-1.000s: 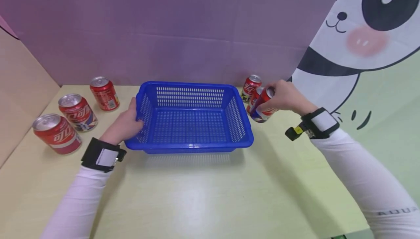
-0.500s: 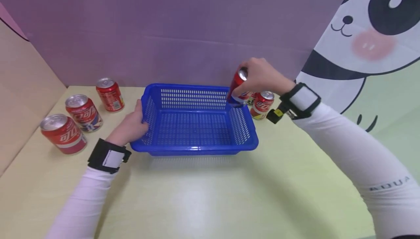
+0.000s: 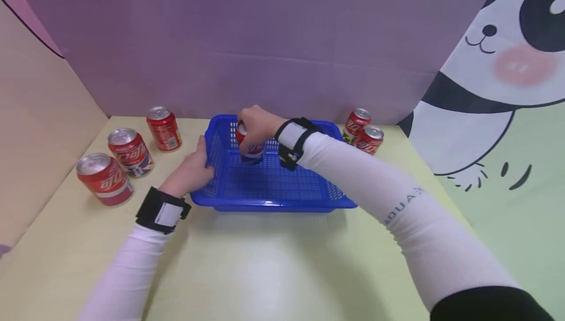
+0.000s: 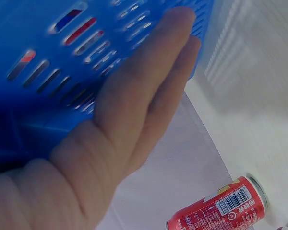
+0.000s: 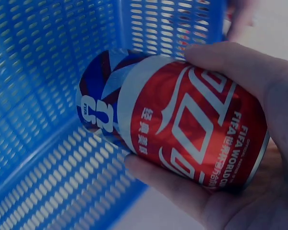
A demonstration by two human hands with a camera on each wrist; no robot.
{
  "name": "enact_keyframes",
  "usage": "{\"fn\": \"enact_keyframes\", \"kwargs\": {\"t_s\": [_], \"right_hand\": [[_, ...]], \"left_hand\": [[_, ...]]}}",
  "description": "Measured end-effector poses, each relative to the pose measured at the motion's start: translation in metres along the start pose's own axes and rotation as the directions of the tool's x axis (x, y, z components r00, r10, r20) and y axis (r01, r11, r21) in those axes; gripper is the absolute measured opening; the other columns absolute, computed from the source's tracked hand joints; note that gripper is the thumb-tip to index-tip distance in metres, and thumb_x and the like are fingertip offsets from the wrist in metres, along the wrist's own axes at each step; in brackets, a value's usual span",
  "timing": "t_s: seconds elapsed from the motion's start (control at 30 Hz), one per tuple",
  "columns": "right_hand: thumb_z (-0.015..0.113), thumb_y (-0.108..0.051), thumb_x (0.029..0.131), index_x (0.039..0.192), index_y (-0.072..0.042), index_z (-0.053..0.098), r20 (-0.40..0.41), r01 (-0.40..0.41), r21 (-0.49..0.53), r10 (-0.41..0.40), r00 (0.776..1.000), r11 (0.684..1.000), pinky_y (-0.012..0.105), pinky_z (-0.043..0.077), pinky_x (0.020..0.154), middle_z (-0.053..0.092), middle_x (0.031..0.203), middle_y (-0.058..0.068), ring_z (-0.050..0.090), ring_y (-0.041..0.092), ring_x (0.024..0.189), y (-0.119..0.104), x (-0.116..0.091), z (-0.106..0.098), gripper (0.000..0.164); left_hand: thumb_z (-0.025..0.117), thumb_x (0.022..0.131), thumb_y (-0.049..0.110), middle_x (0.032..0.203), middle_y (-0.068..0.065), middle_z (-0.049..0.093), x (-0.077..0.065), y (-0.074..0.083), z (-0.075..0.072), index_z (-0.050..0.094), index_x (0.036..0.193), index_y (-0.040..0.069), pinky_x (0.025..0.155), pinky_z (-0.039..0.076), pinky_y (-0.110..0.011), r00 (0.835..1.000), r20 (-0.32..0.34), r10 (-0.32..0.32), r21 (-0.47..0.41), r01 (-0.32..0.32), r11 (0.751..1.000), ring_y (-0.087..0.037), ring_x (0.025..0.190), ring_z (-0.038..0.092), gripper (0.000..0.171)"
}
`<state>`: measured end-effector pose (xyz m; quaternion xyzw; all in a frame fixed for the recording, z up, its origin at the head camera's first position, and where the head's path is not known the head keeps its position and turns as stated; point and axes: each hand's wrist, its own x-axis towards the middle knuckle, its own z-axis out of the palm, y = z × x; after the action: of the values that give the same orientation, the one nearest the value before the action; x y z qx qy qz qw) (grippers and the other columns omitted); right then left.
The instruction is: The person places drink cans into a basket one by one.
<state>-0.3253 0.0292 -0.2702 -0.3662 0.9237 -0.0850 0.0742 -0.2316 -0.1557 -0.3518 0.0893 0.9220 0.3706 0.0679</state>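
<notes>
A red can [image 5: 192, 120] is held by the right hand [image 3: 260, 125] inside the left part of a blue basket [image 3: 269, 203]. The grip is closed round the can's upper end, with the thumb set on one side and the fingers on the other.

In the head view the can's long axis is seen near upright with a slight lean — the silver top is turned up and a little left, the blue-patterned base is pointed down at the basket's floor. Whether that base is touching the floor cannot be told. In the right wrist view the same axis is laid aslant, base to the upper left, top to the lower right by the palm; the large white lettering is faced toward the camera.

The basket's left side is pinched by the left hand [image 3: 190, 174] — its straight fingers are laid along the outer wall, and its thumb is placed over the rim. The basket's long side is set left to right on the pale bench [image 3: 265, 262].

Three upright red cans [image 3: 130, 153] are lined up aslant at the left, and two more cans [image 3: 370, 139] are stood close together beside the basket's right end.
</notes>
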Motion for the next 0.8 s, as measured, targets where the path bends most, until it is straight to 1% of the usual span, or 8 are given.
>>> {"fn": "enact_keyframes", "kwargs": {"t_s": [0.13, 0.3, 0.4, 0.53, 0.63, 0.7, 0.73, 0.8], "right_hand": [[0.086, -0.024, 0.066, 0.102, -0.004, 0.064, 0.008, -0.011, -0.016, 0.011, 1.000, 1.000, 0.024, 0.051, 0.069, 0.063, 0.096, 0.003, 0.062, 0.016, 0.084, -0.007, 0.020, 0.016, 0.047], [0.088, -0.021, 0.066, 0.102, -0.001, 0.065, 0.005, -0.018, -0.003, 0.018, 1.000, 1.000, 0.024, 0.051, 0.070, 0.065, 0.096, 0.005, 0.063, 0.018, 0.085, -0.013, 0.033, 0.026, 0.048], [0.090, -0.020, 0.066, 0.104, -0.001, 0.065, 0.020, -0.013, -0.002, 0.013, 1.000, 1.000, 0.024, 0.051, 0.071, 0.065, 0.098, 0.006, 0.063, 0.018, 0.086, -0.010, 0.036, 0.029, 0.049], [0.091, -0.021, 0.067, 0.110, -0.002, 0.064, 0.048, -0.008, 0.000, 0.008, 0.999, 1.000, 0.024, 0.051, 0.074, 0.064, 0.102, 0.005, 0.061, 0.017, 0.090, -0.001, 0.043, 0.035, 0.055], [0.091, -0.022, 0.066, 0.112, -0.001, 0.063, 0.024, 0.020, 0.001, -0.020, 1.000, 1.000, 0.025, 0.050, 0.076, 0.064, 0.104, 0.006, 0.060, 0.018, 0.093, 0.007, 0.049, 0.040, 0.058], [0.091, -0.026, 0.067, 0.117, -0.001, 0.062, 0.003, 0.046, -0.014, -0.046, 0.999, 0.999, 0.026, 0.050, 0.081, 0.063, 0.109, 0.007, 0.059, 0.019, 0.099, 0.011, 0.053, 0.041, 0.063], [0.090, -0.028, 0.068, 0.123, -0.001, 0.060, 0.004, 0.053, -0.021, -0.053, 0.999, 0.998, 0.027, 0.048, 0.086, 0.062, 0.115, 0.008, 0.057, 0.021, 0.106, 0.010, 0.053, 0.039, 0.068], [0.088, -0.035, 0.072, 0.135, -0.003, 0.052, 0.025, 0.040, -0.022, -0.039, 0.999, 0.999, 0.029, 0.043, 0.096, 0.056, 0.129, 0.009, 0.049, 0.021, 0.120, 0.009, 0.050, 0.029, 0.079]], "left_hand": [[0.046, 0.090, 0.000, 0.141, -0.044, 0.030, 0.001, -0.001, 0.001, -0.018, 0.146, -0.012, 0.100, 0.038, -0.057, 1.000, -0.006, 0.024, -0.001, -0.024, 1.000, -0.045, 0.117, 0.049, 0.086], [0.046, 0.090, 0.000, 0.143, -0.043, 0.028, 0.001, -0.002, 0.001, -0.018, 0.147, -0.012, 0.103, 0.035, -0.056, 1.000, -0.011, 0.022, -0.004, -0.022, 1.000, -0.045, 0.120, 0.047, 0.085], [0.045, 0.091, 0.000, 0.145, -0.043, 0.025, 0.001, -0.001, 0.001, -0.018, 0.147, -0.011, 0.105, 0.032, -0.056, 1.000, -0.011, 0.015, -0.007, -0.015, 1.000, -0.046, 0.124, 0.044, 0.085], [0.045, 0.093, 0.000, 0.145, -0.042, 0.025, 0.001, 0.002, 0.002, -0.019, 0.148, -0.009, 0.099, 0.039, -0.056, 1.000, -0.001, -0.001, -0.014, 0.001, 1.000, -0.044, 0.118, 0.048, 0.084], [0.046, 0.093, 0.000, 0.145, -0.041, 0.026, 0.001, 0.004, 0.002, -0.019, 0.148, -0.008, 0.095, 0.043, -0.054, 1.000, -0.002, -0.002, -0.020, 0.002, 1.000, -0.043, 0.115, 0.050, 0.085], [0.046, 0.092, 0.000, 0.145, -0.042, 0.026, 0.000, 0.003, 0.002, -0.018, 0.148, -0.009, 0.097, 0.041, -0.055, 1.000, -0.010, 0.006, -0.017, -0.007, 1.000, -0.043, 0.116, 0.049, 0.085], [0.046, 0.092, -0.001, 0.144, -0.042, 0.026, -0.001, 0.004, 0.002, -0.018, 0.148, -0.010, 0.099, 0.039, -0.055, 1.000, -0.015, 0.011, -0.015, -0.011, 1.000, -0.044, 0.118, 0.048, 0.085], [0.047, 0.090, -0.001, 0.143, -0.043, 0.027, -0.002, 0.003, 0.001, -0.017, 0.147, -0.012, 0.103, 0.035, -0.056, 0.999, -0.027, 0.021, -0.011, -0.021, 1.000, -0.045, 0.121, 0.046, 0.086]]}}
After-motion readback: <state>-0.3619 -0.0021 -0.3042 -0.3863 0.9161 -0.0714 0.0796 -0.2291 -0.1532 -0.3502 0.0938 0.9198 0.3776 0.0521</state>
